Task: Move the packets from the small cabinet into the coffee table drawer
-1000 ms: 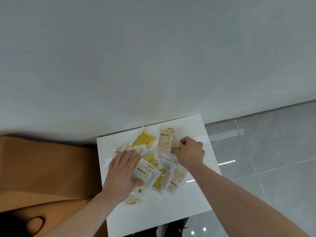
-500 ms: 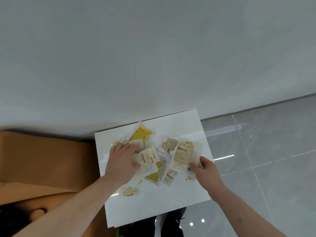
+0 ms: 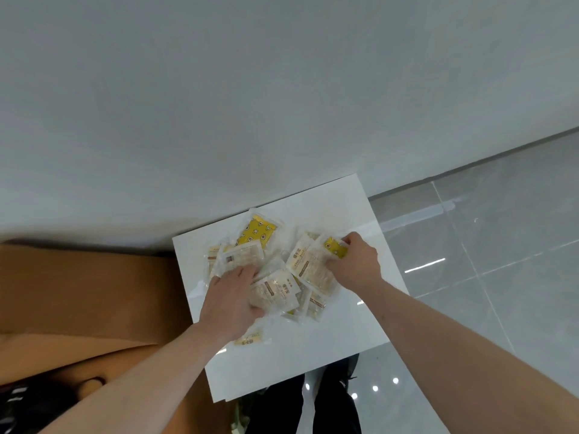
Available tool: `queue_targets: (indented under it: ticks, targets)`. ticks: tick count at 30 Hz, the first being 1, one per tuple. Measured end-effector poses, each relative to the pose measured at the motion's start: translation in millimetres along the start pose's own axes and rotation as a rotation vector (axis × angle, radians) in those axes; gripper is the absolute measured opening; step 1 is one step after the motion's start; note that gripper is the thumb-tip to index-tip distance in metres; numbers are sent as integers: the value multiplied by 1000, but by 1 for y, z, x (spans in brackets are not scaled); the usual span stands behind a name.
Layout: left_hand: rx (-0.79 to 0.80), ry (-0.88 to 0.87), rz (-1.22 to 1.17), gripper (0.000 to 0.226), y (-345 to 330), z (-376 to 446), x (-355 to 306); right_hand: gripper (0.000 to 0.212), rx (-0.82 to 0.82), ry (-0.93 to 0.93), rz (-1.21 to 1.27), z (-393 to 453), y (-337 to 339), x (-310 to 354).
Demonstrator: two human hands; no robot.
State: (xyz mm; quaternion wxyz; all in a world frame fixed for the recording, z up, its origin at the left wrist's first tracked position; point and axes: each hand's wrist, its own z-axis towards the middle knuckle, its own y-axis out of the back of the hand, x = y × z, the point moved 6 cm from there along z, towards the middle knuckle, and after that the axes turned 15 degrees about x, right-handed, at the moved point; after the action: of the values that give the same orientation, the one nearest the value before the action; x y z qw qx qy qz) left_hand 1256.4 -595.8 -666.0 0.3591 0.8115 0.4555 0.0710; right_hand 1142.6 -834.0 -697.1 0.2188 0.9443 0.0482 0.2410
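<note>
Packets [image 3: 275, 270]: loose heap on the white cabinet top [image 3: 354, 324], none moved. Left hand [image 3: 232, 303] grasps several at the near left; right hand [image 3: 355, 264] pinches a yellow packet [image 3: 334, 248]. Step: gathering. Next: one secure bundle, lifted without spills.

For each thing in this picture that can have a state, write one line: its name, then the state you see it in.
left hand: on the pile, thumb and fingers round a pale packet.
right hand: fingers curled, gripping packets at the pile's right side.
yellow packet: lying flat at the back, untouched.
small packet: lying apart from the pile, near the front.
packet pile: heaped and overlapping on the white cabinet top.
</note>
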Motion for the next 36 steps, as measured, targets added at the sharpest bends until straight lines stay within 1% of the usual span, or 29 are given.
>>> queue_targets:
  ticks: [4, 5, 8, 10, 12, 15, 17, 18, 20, 24, 26, 29, 31, 34, 36]
  targets:
    - [-1, -55, -128, 47, 3, -3, -5, 54, 51, -3, 126, -8, 6, -6]
    - [-8, -56, -171, 42, 6, -6, -4, 51, 69, 5, 153, -13, 9, -9]
    - [-13, -75, -294, 31, 15, -21, -4, 17, 106, 27, 233, -35, 18, -18]
    - [7, -66, -384, 21, 21, -34, -3, 9, 87, 29, 334, -57, 26, -25]
    - [40, -37, -427, 27, 20, -43, 3, 8, 45, 5, 388, -79, 33, -34]
    - [109, 61, -393, 59, 7, -48, 18, 9, 21, -27, 444, -104, 34, -46]
    - [150, 146, -417, 70, -4, -48, 26, 11, 26, -24, 462, -112, 30, -50]
    - [156, 172, -416, 70, -8, -47, 29, 11, 28, -26, 474, -114, 26, -52]
    - [148, 190, -381, 60, -17, -45, 29, 11, 30, -36, 510, -115, 18, -57]
    - [26, 188, -371, 38, -22, -45, 24, 12, 30, -59, 546, -120, 4, -63]
    - [-36, 178, -321, 25, -21, -49, 21, 11, 31, -68, 542, -127, 1, -64]
    - [-96, 148, -179, 28, -13, -60, 12, 11, 30, -79, 557, -141, 4, -63]
    - [-136, 106, -135, 30, -3, -73, 5, 12, 32, -92, 589, -156, 10, -62]
    - [-185, -2, -103, 31, 22, -107, -14, 12, 30, -96, 611, -195, 24, -56]
    - [-188, -91, -104, 33, 45, -136, -33, 14, 18, -100, 617, -232, 37, -52]
